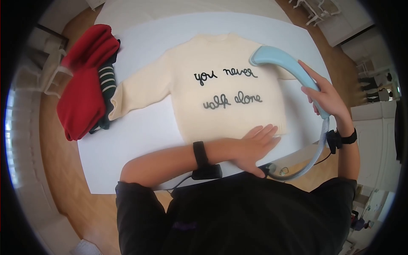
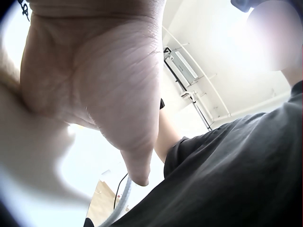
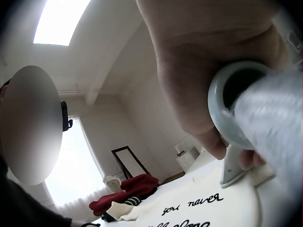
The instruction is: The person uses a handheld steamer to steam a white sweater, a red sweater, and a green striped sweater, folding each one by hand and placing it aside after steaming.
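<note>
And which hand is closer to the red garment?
Left. Your left hand is at the sweater's bottom edge, to the right of the red garment; your right hand is farther right, holding the blue tool.

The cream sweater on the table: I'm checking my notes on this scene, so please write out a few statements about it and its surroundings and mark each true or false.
1. The right hand holds the light-blue steamer. True.
2. The left hand grips the steamer too. False: it lies at the lower edge of the cream sweater, fingers extended.
3. The lettering on the sweater is red. False: it is dark.
4. Red clothing and dark striped clothing lie by one cuff. True.
5. The steamer's head is over the sweater's lower hem. False: it is near the shoulder.
</note>
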Action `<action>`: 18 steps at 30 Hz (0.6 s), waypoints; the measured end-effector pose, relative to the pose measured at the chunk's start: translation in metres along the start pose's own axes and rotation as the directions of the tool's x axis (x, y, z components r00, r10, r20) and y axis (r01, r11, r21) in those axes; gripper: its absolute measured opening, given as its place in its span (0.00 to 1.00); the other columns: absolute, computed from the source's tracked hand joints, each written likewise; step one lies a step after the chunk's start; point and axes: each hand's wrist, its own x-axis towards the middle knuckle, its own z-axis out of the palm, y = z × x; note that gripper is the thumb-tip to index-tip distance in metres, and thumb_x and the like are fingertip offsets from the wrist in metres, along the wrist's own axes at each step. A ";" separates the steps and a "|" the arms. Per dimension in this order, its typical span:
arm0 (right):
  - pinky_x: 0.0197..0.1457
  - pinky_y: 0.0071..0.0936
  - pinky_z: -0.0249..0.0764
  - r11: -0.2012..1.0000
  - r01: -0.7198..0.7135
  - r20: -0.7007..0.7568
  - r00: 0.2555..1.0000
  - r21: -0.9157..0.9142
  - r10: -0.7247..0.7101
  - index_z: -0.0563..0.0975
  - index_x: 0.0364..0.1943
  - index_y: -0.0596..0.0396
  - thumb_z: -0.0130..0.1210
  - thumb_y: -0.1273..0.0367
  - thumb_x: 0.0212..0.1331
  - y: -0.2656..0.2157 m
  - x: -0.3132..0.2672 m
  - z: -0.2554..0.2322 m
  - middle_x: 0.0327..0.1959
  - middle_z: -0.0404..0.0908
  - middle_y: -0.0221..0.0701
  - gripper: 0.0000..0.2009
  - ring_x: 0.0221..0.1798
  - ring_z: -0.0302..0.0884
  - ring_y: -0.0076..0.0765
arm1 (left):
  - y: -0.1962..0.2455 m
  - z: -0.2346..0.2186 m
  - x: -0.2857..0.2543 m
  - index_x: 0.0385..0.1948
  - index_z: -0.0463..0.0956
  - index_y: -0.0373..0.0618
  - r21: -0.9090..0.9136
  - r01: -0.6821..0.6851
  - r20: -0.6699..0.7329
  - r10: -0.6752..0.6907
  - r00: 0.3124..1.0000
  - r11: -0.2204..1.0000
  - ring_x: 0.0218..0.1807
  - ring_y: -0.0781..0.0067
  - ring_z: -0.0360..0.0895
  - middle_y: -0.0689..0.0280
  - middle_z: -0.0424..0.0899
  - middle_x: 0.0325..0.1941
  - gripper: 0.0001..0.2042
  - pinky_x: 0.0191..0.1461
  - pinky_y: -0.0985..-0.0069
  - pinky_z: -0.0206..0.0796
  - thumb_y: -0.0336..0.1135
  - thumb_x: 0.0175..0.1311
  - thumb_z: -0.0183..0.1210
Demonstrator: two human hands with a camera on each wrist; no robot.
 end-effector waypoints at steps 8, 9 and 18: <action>0.21 0.27 0.76 0.989 0.120 -0.010 0.993 -0.087 -0.121 0.61 0.83 0.30 0.58 0.66 0.70 -0.002 0.057 0.011 0.30 0.75 0.27 0.37 0.22 0.72 0.22 | -0.004 -0.014 -0.003 0.83 0.35 0.30 -0.143 -0.009 0.089 0.022 0.996 0.990 0.89 0.38 0.19 0.32 0.29 0.87 0.65 0.88 0.46 0.19 0.76 0.63 0.61; 0.21 0.27 0.76 0.991 0.109 -0.014 0.994 -0.079 -0.110 0.61 0.83 0.30 0.58 0.66 0.70 -0.006 0.062 0.011 0.30 0.75 0.27 0.37 0.22 0.72 0.22 | -0.005 -0.014 -0.003 0.83 0.35 0.30 -0.147 -0.013 0.102 0.028 0.994 0.989 0.89 0.38 0.19 0.32 0.29 0.87 0.65 0.88 0.46 0.19 0.76 0.63 0.61; 0.21 0.26 0.75 0.989 0.138 -0.086 0.986 -0.054 -0.142 0.63 0.83 0.32 0.57 0.67 0.71 -0.003 0.041 0.002 0.29 0.72 0.26 0.36 0.23 0.70 0.21 | -0.006 -0.020 -0.006 0.81 0.36 0.26 -0.252 -0.018 0.053 0.033 0.998 0.967 0.90 0.40 0.19 0.31 0.31 0.87 0.68 0.89 0.50 0.19 0.78 0.60 0.62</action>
